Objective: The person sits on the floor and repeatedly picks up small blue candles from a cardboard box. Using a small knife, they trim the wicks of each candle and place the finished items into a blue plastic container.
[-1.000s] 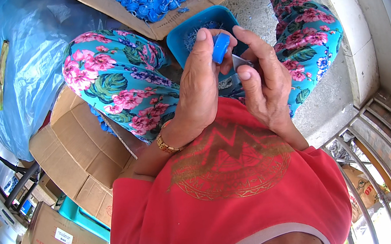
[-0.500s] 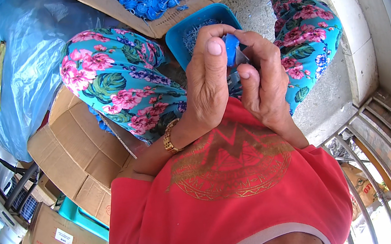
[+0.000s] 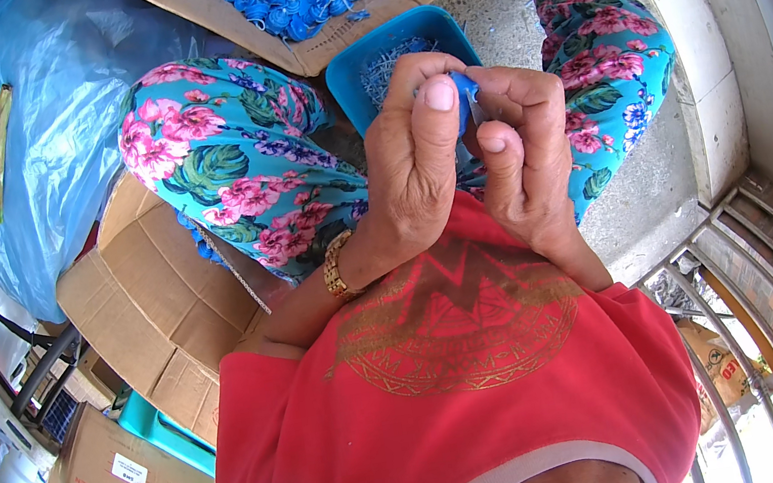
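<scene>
Blue, small and mostly hidden, the plastic piece is pinched between the closed fingertips of the left hand and right hand, held above the blue tray resting between the floral-trousered knees.

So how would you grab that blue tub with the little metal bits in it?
Take the blue tub by its rim on the near left corner, coming from the left. It sits upright between the knees with its mouth open, and that corner shows bare. The left hand and right hand, pinching a small blue piece, cover its near side. I'd probably lift it level.
</scene>
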Tool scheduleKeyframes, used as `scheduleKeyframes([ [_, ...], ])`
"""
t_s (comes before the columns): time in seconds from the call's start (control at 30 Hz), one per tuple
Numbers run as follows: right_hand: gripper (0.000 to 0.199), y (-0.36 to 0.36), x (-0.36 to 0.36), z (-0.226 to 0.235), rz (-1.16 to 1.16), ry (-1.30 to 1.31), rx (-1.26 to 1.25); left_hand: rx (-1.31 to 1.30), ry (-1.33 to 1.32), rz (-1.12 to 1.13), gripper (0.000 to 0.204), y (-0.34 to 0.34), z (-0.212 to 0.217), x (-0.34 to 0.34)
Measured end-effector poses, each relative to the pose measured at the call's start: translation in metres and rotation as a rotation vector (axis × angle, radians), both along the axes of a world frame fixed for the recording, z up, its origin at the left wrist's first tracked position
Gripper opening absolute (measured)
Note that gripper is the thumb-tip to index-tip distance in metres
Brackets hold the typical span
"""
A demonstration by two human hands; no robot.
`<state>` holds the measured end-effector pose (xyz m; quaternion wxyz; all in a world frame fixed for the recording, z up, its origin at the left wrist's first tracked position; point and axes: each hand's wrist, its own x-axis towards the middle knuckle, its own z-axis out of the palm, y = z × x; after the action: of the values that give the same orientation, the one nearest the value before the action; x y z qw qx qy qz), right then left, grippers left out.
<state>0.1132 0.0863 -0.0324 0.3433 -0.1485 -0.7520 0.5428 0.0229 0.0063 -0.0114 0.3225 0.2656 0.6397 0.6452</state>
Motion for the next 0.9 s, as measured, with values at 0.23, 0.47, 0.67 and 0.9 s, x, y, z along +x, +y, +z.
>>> scheduleKeyframes([
  [0.23,0.023,-0.001,0.005,0.004,-0.018,-0.061,-0.038,0.072,0.111,0.000,0.030,0.001,-0.005,0.003],
  [0.47,0.018,0.005,0.003,0.003,-0.039,-0.010,-0.269,0.072,0.186,-0.042,0.038,0.000,-0.012,0.004],
  [0.67,0.038,0.015,0.005,-0.013,0.190,0.178,-1.341,0.077,-0.225,-0.016,0.045,-0.010,0.005,-0.012],
  [0.9,0.041,0.005,0.009,-0.052,0.277,0.026,-1.309,-0.473,0.849,0.896,0.047,-0.130,0.081,-0.085],
])
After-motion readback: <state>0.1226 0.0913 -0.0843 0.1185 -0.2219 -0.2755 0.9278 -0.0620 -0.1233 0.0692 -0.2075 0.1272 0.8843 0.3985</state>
